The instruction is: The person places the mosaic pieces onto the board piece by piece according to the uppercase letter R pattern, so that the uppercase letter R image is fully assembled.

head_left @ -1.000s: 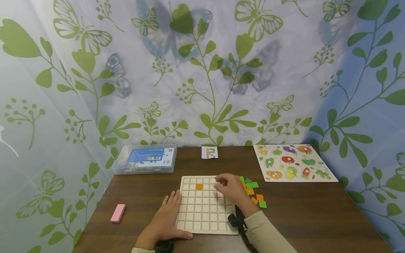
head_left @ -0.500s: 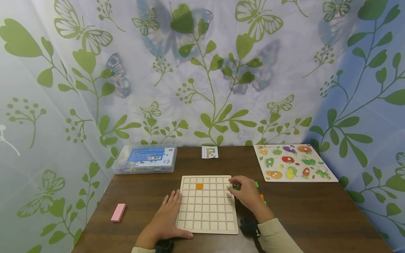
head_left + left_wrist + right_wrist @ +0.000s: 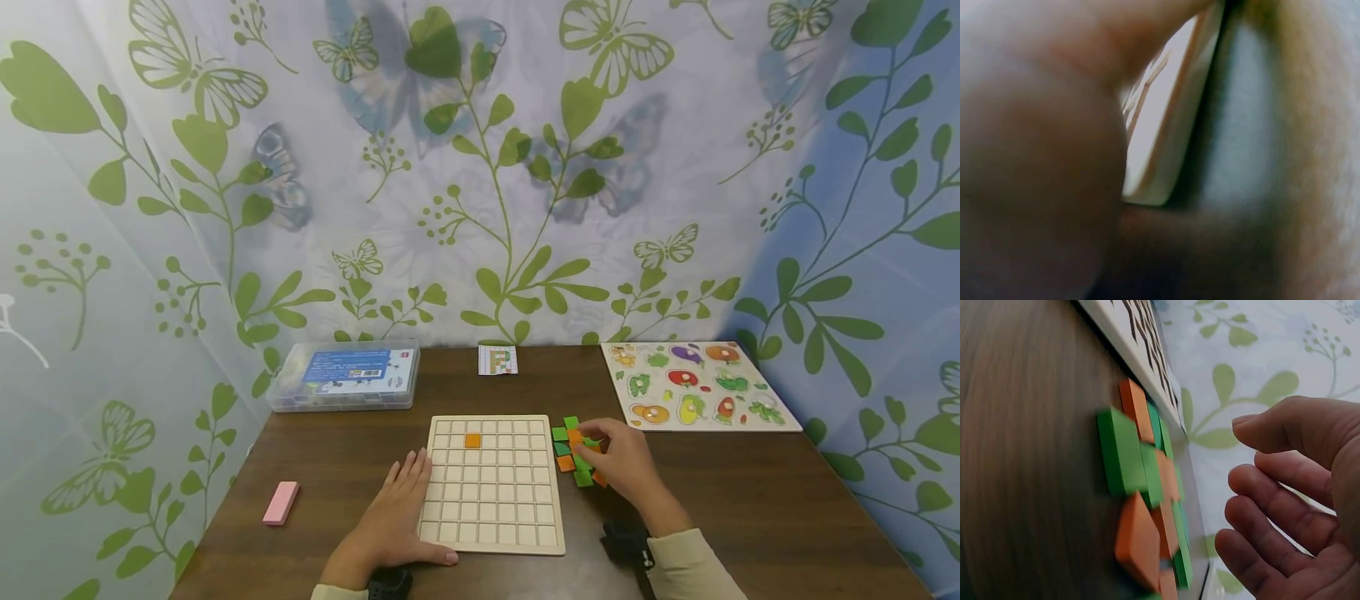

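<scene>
A pale wooden grid board [image 3: 487, 487] lies flat on the dark table, with one orange square tile [image 3: 472, 441] in an upper cell. Along the board's left edge my left hand [image 3: 390, 521] rests, fingers straight and thumb at the lower edge; the left wrist view is mostly blurred skin and a corner of the board [image 3: 1169, 119]. To the right of the board sits a pile of green and orange tiles [image 3: 564, 462]. My right hand [image 3: 626, 462] hovers over this pile, fingers loosely bent. In the right wrist view nothing lies between its fingers, apart from the tiles [image 3: 1129, 450].
A clear plastic case [image 3: 341, 377] stands at the back left. A small printed pattern card [image 3: 498, 360] lies at the back middle. At the back right is a vegetable peg puzzle [image 3: 697, 387]. A pink block [image 3: 281, 503] lies left of my left hand. A patterned curtain hangs behind.
My right hand has moved right from above the board's upper right to over the tile pile, uncovering the board's right side. The left hand and the orange tile on the board stay put.
</scene>
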A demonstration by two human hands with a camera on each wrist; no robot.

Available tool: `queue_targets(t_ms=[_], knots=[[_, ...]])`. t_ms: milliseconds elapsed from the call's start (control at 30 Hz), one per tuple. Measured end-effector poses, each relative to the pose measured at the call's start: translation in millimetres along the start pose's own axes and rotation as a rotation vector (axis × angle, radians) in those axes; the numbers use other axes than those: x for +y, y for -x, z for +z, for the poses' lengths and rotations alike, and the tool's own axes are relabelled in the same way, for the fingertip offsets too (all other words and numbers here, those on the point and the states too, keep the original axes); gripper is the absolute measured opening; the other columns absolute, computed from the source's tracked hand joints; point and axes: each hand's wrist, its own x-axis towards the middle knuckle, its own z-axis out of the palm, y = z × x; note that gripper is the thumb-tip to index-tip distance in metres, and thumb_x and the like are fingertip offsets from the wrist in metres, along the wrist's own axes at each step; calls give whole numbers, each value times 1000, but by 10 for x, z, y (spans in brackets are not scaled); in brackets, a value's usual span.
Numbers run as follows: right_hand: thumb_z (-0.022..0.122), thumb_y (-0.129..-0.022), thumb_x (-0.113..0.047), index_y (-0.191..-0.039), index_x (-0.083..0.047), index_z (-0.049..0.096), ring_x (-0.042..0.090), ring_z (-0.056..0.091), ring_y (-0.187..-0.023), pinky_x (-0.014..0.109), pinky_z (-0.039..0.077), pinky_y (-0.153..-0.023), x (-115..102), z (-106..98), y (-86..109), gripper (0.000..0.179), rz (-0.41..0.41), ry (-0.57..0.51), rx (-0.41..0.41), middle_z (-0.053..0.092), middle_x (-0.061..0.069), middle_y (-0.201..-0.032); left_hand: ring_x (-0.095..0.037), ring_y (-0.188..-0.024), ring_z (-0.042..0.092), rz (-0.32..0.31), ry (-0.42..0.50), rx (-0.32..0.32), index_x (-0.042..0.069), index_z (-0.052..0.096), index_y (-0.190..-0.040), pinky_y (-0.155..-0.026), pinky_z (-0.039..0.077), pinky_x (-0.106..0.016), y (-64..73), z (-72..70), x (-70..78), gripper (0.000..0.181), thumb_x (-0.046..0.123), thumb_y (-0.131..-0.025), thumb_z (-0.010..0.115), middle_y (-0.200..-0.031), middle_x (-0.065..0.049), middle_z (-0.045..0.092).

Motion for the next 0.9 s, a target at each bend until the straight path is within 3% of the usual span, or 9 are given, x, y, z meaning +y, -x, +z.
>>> queue_targets(t_ms=[100,400,900], knots=[[90,-85,-7,-112,0,78,25,69,-85,39,60,-75,50,-83,33,31,34,13,0,75,10,-103,-44,-156,14,2,2,3,-11,22,-162,-122,14,-61,-3,7,-4,145,92,-70,69,-168,-29,19],[89,-85,-9,-115,1,76,30,71,-96,54,58,-88,182,-269,150,34,91,58,-42,74,12,-108,-43,-156,15,0,-16,5,-11,23,-162,-123,14,-60,-10,19,-10,146,94,-70,66,-168,-28,20],[93,-82,-12,-111,-6,78,32,69,-101,55,57,-88,320,-573,283,33,53,107,-85,74,7,-110,-44,-156,14,-5,16,-7,-12,22,-162,-122,14,-62,-6,6,-1,145,92,-71,68,-168,-30,19]])
